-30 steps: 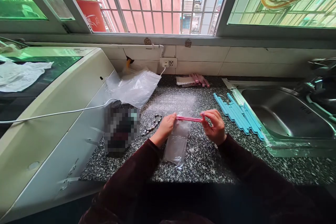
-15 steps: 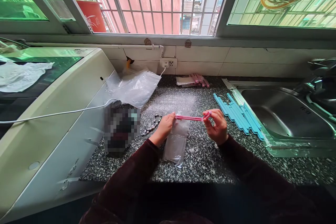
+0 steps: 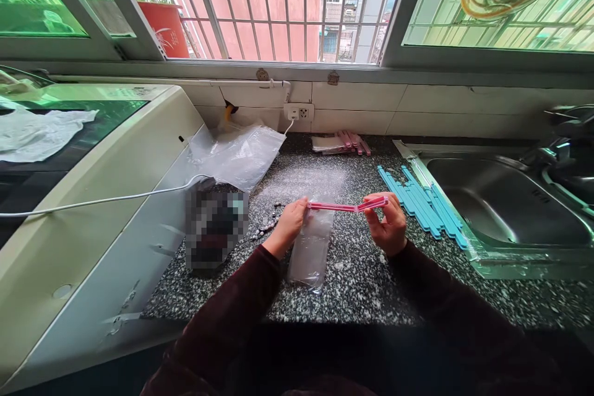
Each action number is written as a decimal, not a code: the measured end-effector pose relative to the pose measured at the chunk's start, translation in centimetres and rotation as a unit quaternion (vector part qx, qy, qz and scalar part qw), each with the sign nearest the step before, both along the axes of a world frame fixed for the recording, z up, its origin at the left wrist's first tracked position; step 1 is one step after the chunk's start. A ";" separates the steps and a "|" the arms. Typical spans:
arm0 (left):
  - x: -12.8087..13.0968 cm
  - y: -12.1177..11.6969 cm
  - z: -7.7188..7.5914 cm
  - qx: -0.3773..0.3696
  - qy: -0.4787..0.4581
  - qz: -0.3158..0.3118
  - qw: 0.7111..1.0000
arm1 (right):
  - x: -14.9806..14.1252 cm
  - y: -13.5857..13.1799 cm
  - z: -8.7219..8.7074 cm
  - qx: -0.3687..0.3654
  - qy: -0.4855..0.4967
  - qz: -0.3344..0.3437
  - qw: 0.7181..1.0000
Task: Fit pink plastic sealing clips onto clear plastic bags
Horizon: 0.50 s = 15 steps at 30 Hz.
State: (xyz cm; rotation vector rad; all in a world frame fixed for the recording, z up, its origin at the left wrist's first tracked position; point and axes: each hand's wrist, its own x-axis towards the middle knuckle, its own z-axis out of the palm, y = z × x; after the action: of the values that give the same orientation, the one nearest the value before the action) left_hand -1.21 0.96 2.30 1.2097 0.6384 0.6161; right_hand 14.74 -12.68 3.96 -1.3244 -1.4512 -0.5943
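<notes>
My left hand [image 3: 292, 226] pinches the left end of a slim pink bag clip [image 3: 338, 206] held over the counter. At its other end, my right hand [image 3: 388, 224] grips the strip between thumb and fingers. The clip bends near the right, and its end section slants upward there. Below the clip lies a clear flat plastic bag [image 3: 310, 253], its top edge close to my left fingers. Whether the left fingers also hold the bag, I cannot tell.
Several blue bag clips [image 3: 422, 201] lie beside the steel sink [image 3: 492, 210]. Pink clips [image 3: 353, 142] and small clear bags [image 3: 325, 145] sit near the wall. To the left are a large plastic bag [image 3: 244, 151], a beaded string [image 3: 266, 227] and a blurred dark object [image 3: 216, 232].
My right hand has shifted slightly right and turned. The clip's right section, earlier short and steeply angled at the fingers, now stretches out longer to the right. My left hand has barely moved.
</notes>
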 end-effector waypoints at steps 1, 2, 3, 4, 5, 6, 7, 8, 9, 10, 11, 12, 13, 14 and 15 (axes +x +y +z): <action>0.0 0.0 0.1 -0.001 0.000 0.004 1.000 | 0.0 0.0 0.0 0.000 0.000 -0.002 1.000; -0.1 0.0 0.2 -0.003 0.001 0.007 1.000 | 0.0 0.0 0.0 0.001 0.000 -0.004 1.000; -0.1 0.0 0.3 -0.006 0.003 0.011 1.000 | 0.1 0.0 0.0 0.002 0.000 -0.004 1.000; -0.1 0.0 0.4 -0.008 0.004 0.014 1.000 | 0.1 0.0 0.0 0.003 0.000 -0.003 1.000; -0.1 -0.1 0.5 -0.011 0.004 0.017 1.000 | 0.1 0.0 0.0 0.004 0.000 -0.001 1.000; -0.2 -0.1 0.5 -0.013 0.003 0.019 1.000 | 0.1 0.0 0.0 0.005 0.000 0.001 1.000; -0.1 -0.1 0.6 -0.015 0.002 0.022 1.000 | 0.1 0.0 0.0 0.007 0.000 0.002 1.000; -0.1 -0.1 0.7 -0.016 0.000 0.025 1.000 | 0.1 0.0 0.0 0.008 0.001 0.003 1.000; -0.1 -0.1 0.7 -0.017 -0.001 0.027 0.999 | 0.1 0.0 0.0 0.009 0.002 0.004 1.000; -0.1 -0.1 0.7 -0.020 -0.001 0.029 0.999 | 0.1 0.0 -0.1 0.010 0.003 0.004 1.000; -0.1 -0.1 0.7 -0.023 -0.001 0.031 0.999 | 0.1 0.0 -0.1 0.010 0.005 0.004 1.000; 0.0 -0.1 0.7 -0.026 -0.001 0.034 0.999 | 0.1 0.0 -0.1 0.011 0.007 0.004 1.000; 0.0 -0.1 0.7 -0.031 -0.001 0.037 0.999 | 0.1 0.0 -0.1 0.011 0.010 0.005 1.000; 0.0 -0.1 0.6 -0.035 -0.001 0.040 0.999 | 0.1 0.0 -0.1 0.011 0.013 0.006 1.000; 0.0 -0.1 0.6 -0.037 -0.001 0.043 0.998 | 0.1 0.0 -0.1 0.011 0.015 0.007 1.000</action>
State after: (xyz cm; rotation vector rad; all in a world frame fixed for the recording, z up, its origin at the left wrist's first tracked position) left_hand -1.19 0.88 2.92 1.1168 0.7099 0.6598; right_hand 14.88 -12.70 3.85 -1.2994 -1.4238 -0.5775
